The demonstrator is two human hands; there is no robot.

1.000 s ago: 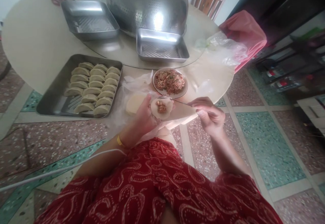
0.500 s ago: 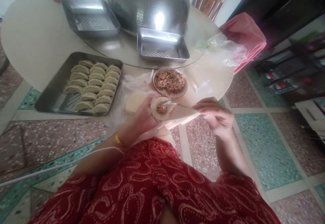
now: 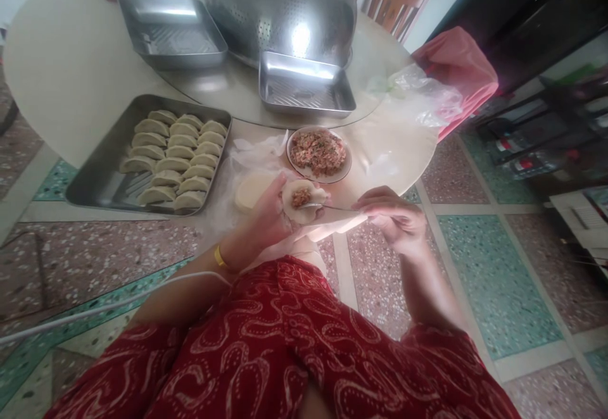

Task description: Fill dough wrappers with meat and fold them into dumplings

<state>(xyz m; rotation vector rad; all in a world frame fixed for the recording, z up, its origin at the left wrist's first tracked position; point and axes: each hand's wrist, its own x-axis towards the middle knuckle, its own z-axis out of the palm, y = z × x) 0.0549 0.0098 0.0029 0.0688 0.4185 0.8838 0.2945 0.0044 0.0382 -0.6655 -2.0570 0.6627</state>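
A round dumpling wrapper (image 3: 297,212) rests in my left hand (image 3: 270,218), whose fingers curl beneath and around its edge. A small lump of meat filling (image 3: 300,197) lies on the wrapper. My right hand (image 3: 394,216) pinches the handle of a metal spoon (image 3: 332,207), and the spoon's tip touches the filling. Just beyond the wrapper stands a plate of minced meat (image 3: 318,152). To the left of my left hand, a stack of pale wrappers (image 3: 251,191) sits on thin plastic, partly covered by the hand.
On the left, a metal tray (image 3: 95,188) holds rows of folded dumplings (image 3: 180,152). Two more metal trays (image 3: 173,33) (image 3: 306,99) and a large perforated metal dome (image 3: 280,14) stand farther back. A pink bag (image 3: 458,64) and clear plastic (image 3: 422,93) lie at the table's right edge.
The spoon has shifted down and to the lower side of the filling, with my right hand moving slightly left. The filling looks flatter, and the wrapper is more cupped in my left hand.
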